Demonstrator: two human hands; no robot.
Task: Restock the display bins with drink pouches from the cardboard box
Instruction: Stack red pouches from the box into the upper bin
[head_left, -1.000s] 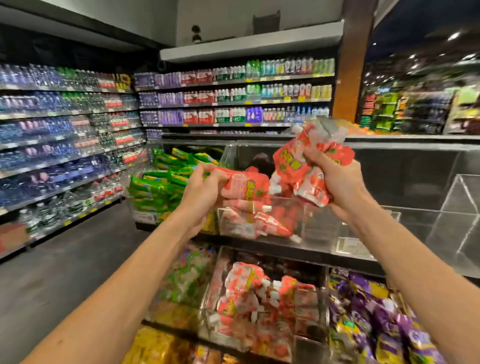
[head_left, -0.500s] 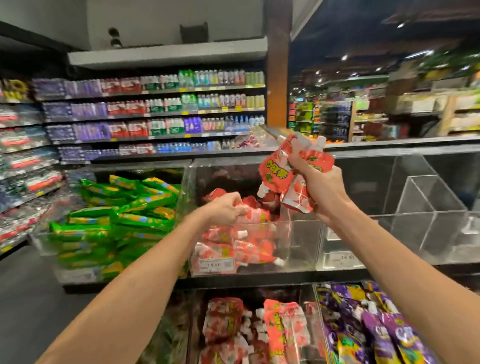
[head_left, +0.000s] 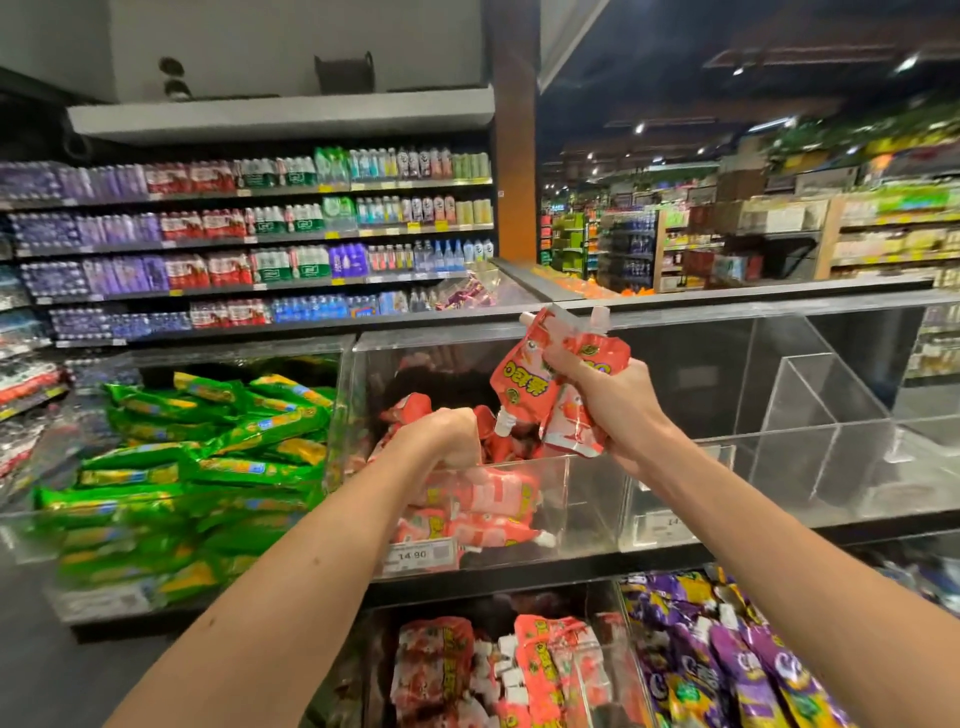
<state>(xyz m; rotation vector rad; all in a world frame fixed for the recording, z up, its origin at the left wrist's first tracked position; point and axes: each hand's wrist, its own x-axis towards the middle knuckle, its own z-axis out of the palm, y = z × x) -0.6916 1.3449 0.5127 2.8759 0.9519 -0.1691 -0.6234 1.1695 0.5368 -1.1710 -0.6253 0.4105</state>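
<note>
While our right hand (head_left: 613, 405) grips a bunch of red drink pouches (head_left: 524, 387) just right of the frame's centre, our left hand (head_left: 441, 441) reaches down into the middle clear bin (head_left: 576, 512) beside it. The right fingers curl tight round the bunch, which hangs above the bin's front wall; some white spouts point up toward the top of the frame and one points down. The left hand sits lower and to the left, its fingers curled downward among the loose red pouches (head_left: 488, 501) that lie in that bin. The knuckles hide the fingertips, so we cannot tell whether it holds a pouch or only touches the heap. These pouches lie piled in the bin's left half, some pressed against the front wall, above a price label (head_left: 418, 553) on the shelf edge.

At centre left, the neighbouring bin holds a heap of green packs (head_left: 208, 457). At centre right stands another clear bin (head_left: 831, 467) with an upright divider. Along the bottom edge we see a lower row: more red pouches (head_left: 540, 670) under the middle bin, and purple pouches (head_left: 727, 670) toward the lower right. Across the upper left run shelves of bottled drinks (head_left: 260, 228), and store aisles fill the upper right, blurred.
</note>
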